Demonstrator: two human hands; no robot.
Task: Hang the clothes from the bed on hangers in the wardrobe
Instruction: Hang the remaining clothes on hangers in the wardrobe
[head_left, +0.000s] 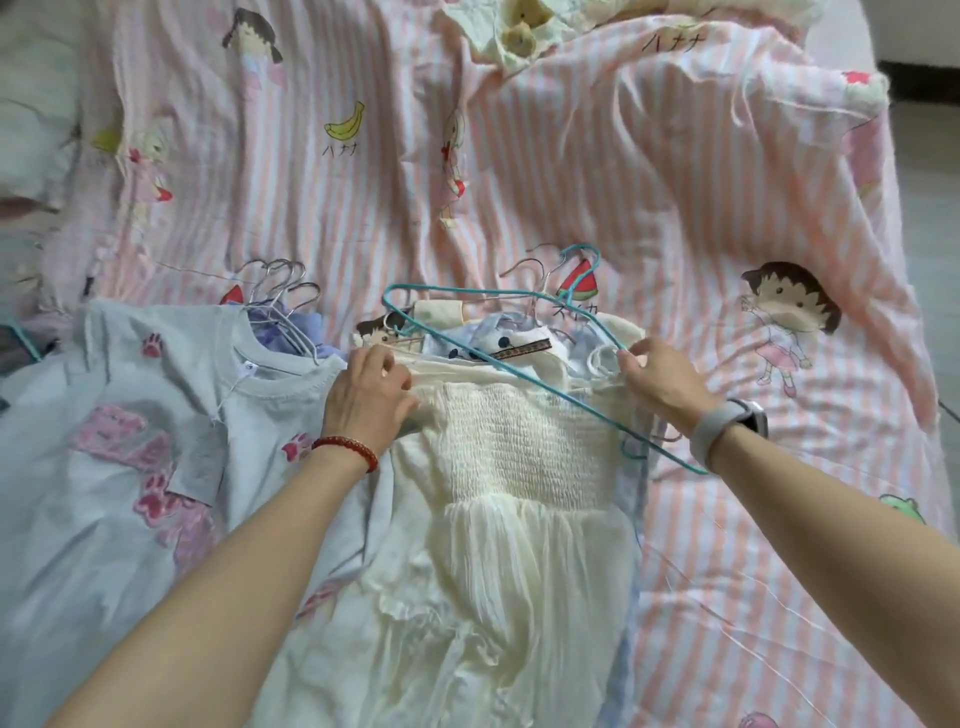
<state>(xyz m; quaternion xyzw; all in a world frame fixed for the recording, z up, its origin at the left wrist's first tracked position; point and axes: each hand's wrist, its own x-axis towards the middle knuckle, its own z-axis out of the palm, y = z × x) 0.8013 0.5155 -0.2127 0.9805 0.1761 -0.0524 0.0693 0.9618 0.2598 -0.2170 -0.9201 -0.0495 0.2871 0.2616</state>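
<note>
**Fitting a teal hanger to a cream dress on the bed**

Pinching the top hem of a cream sleeveless dress with a smocked, elasticated bodice (498, 441), the left hand (371, 397) curls its fingers over the cloth at the dress's left upper corner; a red beaded bracelet (347, 449) circles that wrist. The right hand (657, 376) grips the opposite upper corner, where a thin white strap loop (602, 361) and the sloping arm of a teal wire hanger (467, 332) meet between thumb and fingers; it seems to hold both, though the fingertips hide the exact contact. A grey-banded smartwatch (727, 423) sits on that wrist.

The hanger lies tilted across the bodice between the two grips, its hook pointing away from the person, its lower corner running under the right wrist. The dress lies flat, skirt trailing back toward the person between the forearms.

Just beyond the hands lie several bare silver wire hangers (530, 291) and a pale blue garment with dark dots (483, 345). Outside the left grip sits a light grey T-shirt with pink paw prints (130, 415), with a bunch of silver hanger hooks (283, 283) at its collar. Everything rests on a pink-and-white striped bedsheet with cartoon prints (675, 182).
</note>
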